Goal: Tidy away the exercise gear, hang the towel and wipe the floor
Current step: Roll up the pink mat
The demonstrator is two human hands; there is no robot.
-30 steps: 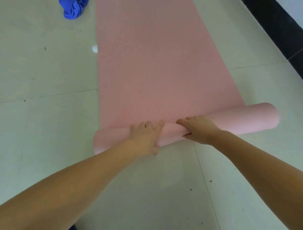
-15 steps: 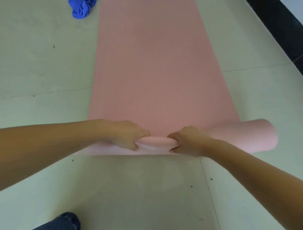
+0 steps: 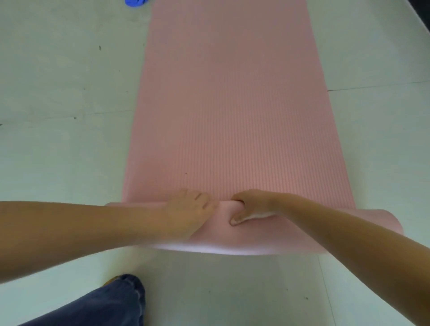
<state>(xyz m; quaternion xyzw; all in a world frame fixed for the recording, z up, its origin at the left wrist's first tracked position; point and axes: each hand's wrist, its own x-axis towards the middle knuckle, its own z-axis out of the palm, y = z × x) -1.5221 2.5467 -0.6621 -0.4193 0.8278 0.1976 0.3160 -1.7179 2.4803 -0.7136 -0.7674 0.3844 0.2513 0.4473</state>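
Observation:
A pink exercise mat (image 3: 232, 104) lies flat on the pale tiled floor and runs away from me. Its near end is curled into a loose roll (image 3: 267, 237) that bulges toward me. My left hand (image 3: 188, 209) presses down on top of the roll near its middle, fingers curled over it. My right hand (image 3: 253, 207) grips the roll just to the right, thumb on the near side, fingers tucked over the far side. A blue towel (image 3: 136, 2) shows only as a scrap at the top edge, left of the mat.
My leg in dark blue jeans (image 3: 111, 302) is planted on the floor at the lower left, close to the roll. A dark skirting strip (image 3: 422, 11) runs along the top right corner. Pale floor tiles (image 3: 58, 93) flank the mat on both sides.
Both hands have shifted up onto the top of the roll, which has grown looser and bulges toward me. My view has moved forward, so my leg shows more and the towel slips out of frame.

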